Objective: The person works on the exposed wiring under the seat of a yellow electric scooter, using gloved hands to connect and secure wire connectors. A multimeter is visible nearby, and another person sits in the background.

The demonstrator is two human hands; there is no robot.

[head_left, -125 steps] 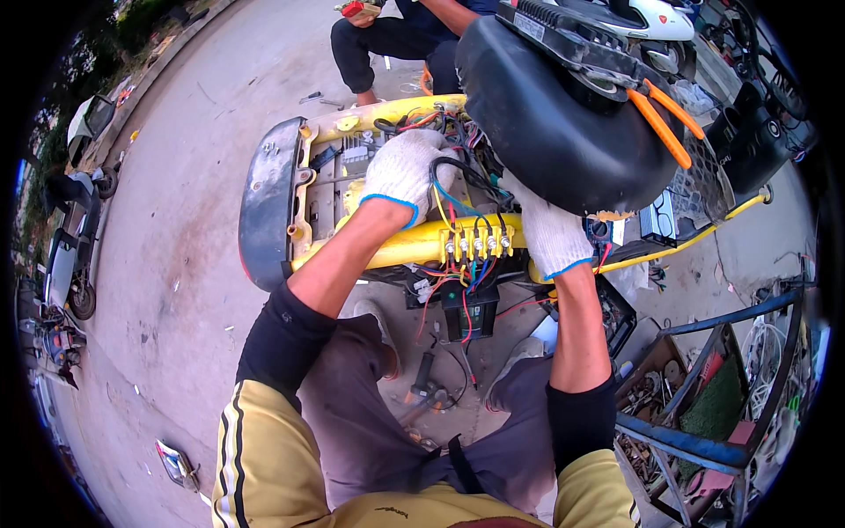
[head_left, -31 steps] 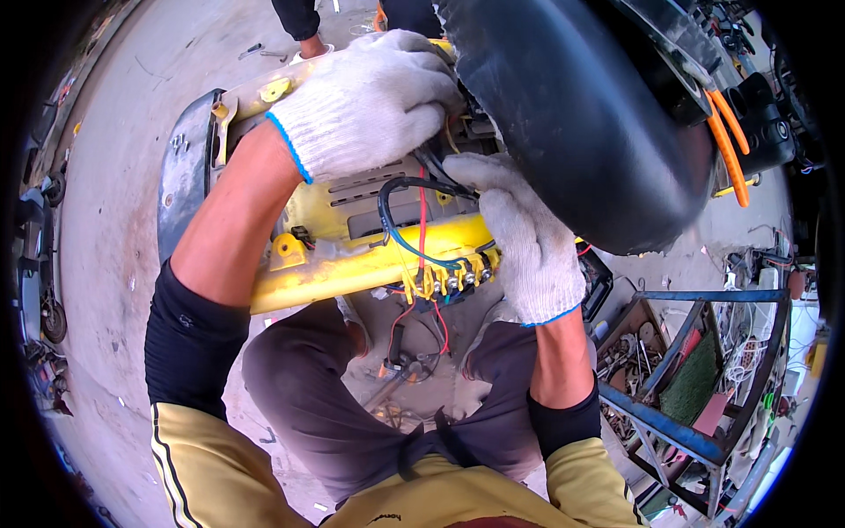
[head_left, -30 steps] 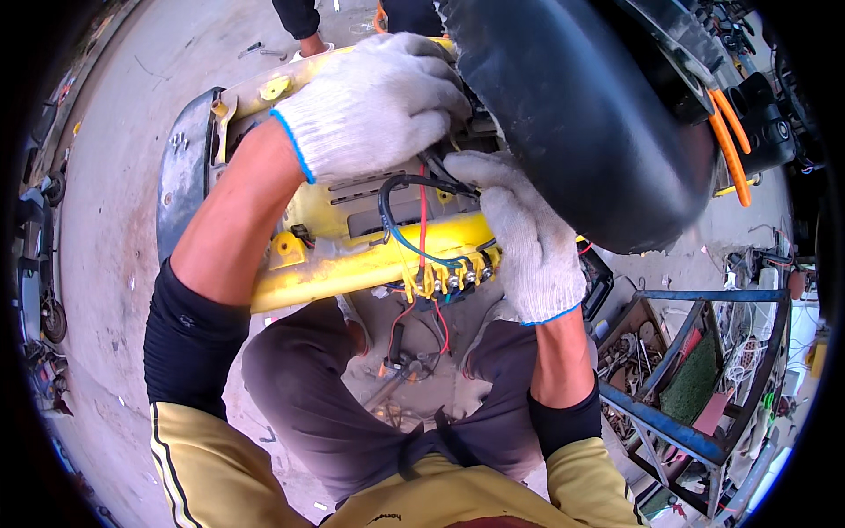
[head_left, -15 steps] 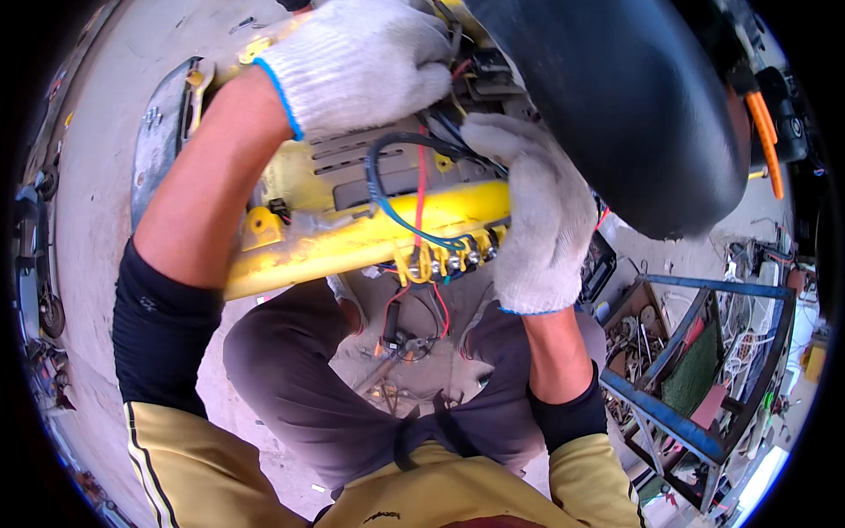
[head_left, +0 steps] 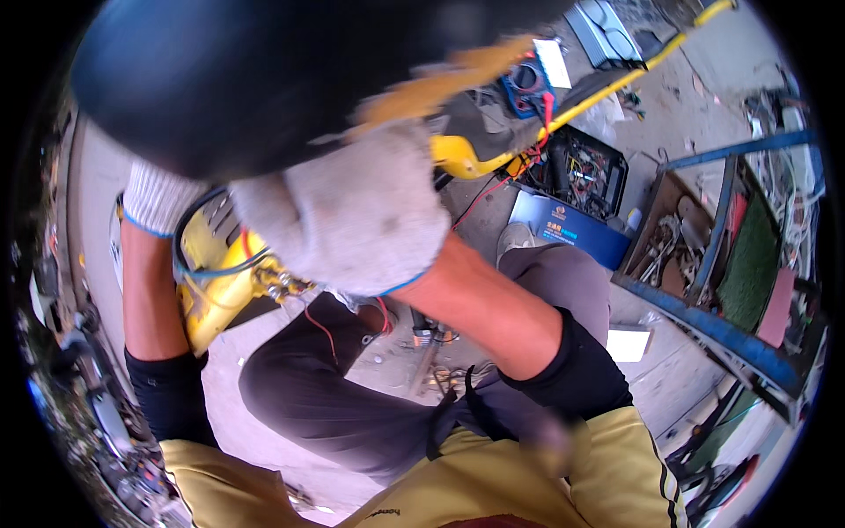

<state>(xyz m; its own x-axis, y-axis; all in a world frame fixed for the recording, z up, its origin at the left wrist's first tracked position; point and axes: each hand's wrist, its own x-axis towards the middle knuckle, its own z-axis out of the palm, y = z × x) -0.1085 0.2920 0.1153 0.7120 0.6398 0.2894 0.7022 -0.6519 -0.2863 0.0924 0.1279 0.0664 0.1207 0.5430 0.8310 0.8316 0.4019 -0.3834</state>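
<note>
A large black scooter seat (head_left: 220, 79) tilts across the upper left of the view, blurred. Below it lies the yellow scooter frame (head_left: 209, 321), with a looped dark cable (head_left: 179, 246) and a row of metal terminals (head_left: 283, 283) beside it. My left hand (head_left: 163, 198), in a white knit glove, reaches in behind the seat's lower edge, so its fingers are hidden. My right hand (head_left: 352, 216), gloved too, crosses left over the frame close under the seat. Its fingertips are blurred or covered; what they hold I cannot make out. A smeared orange strip (head_left: 440, 84) shows just above it.
At the right stands a blue metal rack (head_left: 678, 326) with tools and scraps. Nearer the middle are an open black case (head_left: 607, 172) with wires, a blue box (head_left: 563, 229) and a blue multimeter (head_left: 526, 85). A silver finned box (head_left: 603, 35) sits at upper right.
My view has swung right, so the seat and frame now lie further left. My right hand has moved leftward across the frame; my left hand has gone behind the seat.
</note>
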